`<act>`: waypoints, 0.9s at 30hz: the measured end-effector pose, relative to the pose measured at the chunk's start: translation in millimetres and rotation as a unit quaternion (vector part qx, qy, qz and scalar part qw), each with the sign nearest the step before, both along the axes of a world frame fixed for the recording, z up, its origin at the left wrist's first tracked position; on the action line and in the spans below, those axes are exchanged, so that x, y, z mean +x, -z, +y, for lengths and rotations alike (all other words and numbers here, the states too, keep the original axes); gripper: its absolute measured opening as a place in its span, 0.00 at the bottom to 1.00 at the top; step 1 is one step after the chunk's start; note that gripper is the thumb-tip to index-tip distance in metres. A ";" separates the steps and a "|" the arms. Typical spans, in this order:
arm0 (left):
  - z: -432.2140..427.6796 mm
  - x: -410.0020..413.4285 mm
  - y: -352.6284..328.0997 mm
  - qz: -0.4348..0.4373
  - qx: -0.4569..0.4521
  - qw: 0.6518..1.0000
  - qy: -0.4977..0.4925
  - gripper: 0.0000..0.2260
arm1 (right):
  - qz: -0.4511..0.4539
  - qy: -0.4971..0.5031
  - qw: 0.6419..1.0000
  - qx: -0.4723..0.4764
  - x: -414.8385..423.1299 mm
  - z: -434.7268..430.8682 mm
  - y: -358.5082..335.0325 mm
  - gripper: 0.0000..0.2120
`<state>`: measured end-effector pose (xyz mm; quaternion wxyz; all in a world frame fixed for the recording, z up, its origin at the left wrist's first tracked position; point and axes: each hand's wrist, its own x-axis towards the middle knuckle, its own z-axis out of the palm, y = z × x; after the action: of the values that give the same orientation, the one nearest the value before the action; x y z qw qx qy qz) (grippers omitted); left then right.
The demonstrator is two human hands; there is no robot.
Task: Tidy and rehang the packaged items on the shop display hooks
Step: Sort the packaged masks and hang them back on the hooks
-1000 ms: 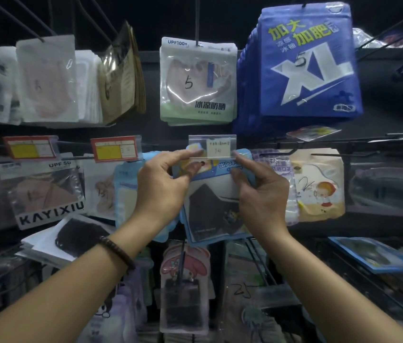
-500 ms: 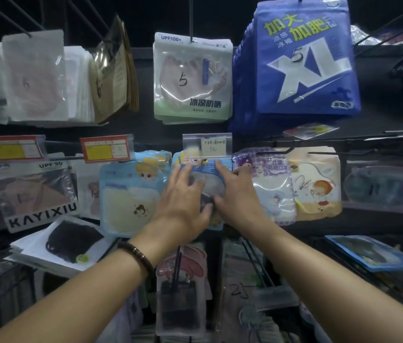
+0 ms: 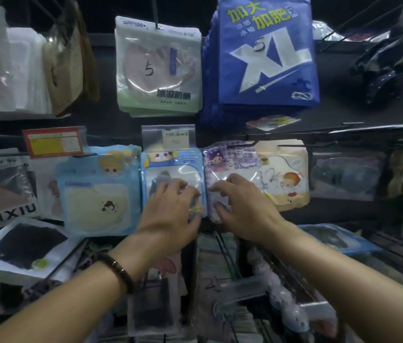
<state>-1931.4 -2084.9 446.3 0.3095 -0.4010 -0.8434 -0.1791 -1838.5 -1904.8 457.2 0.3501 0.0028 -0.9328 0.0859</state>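
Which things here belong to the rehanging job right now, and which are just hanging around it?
In the job: left hand touching blue panda pack; right hand touching purple pack.
Just there: XL pack, green pack marked 5, red price tag, cream pack.

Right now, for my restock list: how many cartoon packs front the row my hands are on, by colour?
Blue: 2, the blond-girl pack and the panda pack
Purple: 1, the purple checked pack
Cream: 1, the cream pack
Total: 4
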 end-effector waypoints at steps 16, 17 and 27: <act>144.8 83.5 17.5 -0.137 -0.147 0.964 0.176 0.09 | -0.226 0.232 0.945 -0.053 121.4 272.3 105.3 0.30; 152.8 85.5 20.4 -0.135 -0.156 0.962 0.176 0.10 | -0.227 0.225 0.946 -0.051 118.4 278.6 111.7 0.31; 198.4 103.8 39.2 -0.170 -0.201 0.955 0.139 0.11 | -0.199 0.229 0.953 0.005 83.1 290.9 132.8 0.20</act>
<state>-1827.6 -1886.5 407.1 0.0469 -0.5317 -0.8382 -0.1120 -1755.4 -1613.8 324.4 0.1672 -0.2260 -0.9597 -0.0025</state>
